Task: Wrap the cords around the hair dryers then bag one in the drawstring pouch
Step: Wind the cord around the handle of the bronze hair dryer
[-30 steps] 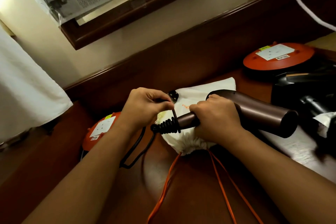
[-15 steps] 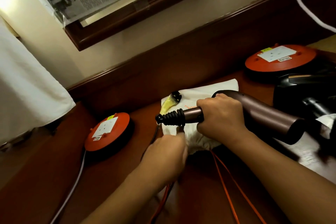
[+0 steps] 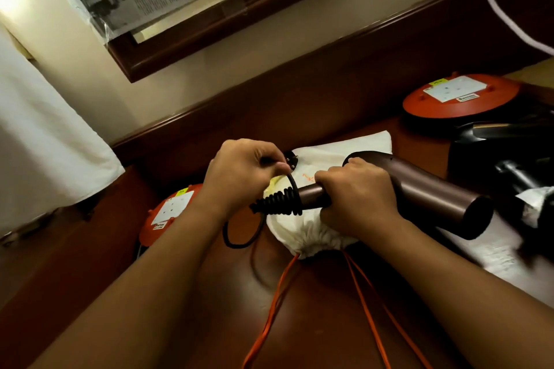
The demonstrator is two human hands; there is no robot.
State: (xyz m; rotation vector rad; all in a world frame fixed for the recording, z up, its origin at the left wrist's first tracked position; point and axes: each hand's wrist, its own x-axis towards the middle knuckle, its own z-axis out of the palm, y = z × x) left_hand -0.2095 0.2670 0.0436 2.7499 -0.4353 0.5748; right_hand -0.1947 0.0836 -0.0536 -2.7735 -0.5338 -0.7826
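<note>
gripping the brown hair dryer (image 3: 431, 189) by its handle, the right hand (image 3: 356, 198) steadies it over the white pouch (image 3: 314, 234) while the left hand (image 3: 239, 174) pinches the black cord (image 3: 292, 186).

The hair dryer (image 3: 425, 189) has a smooth brown shell with a soft satin sheen, like metallic-coated plastic. Its cord (image 3: 292, 189) and ribbed collar (image 3: 275, 204) look like matt black rubber. The pouch (image 3: 317, 231) under it is soft white cloth, gathered into fine creases at its mouth, with thin orange strings (image 3: 269, 317). The table (image 3: 314, 323) is dark reddish wood, polished and glossy. The two round orange reels (image 3: 458, 99) look like smooth plastic with white paper labels.
</note>
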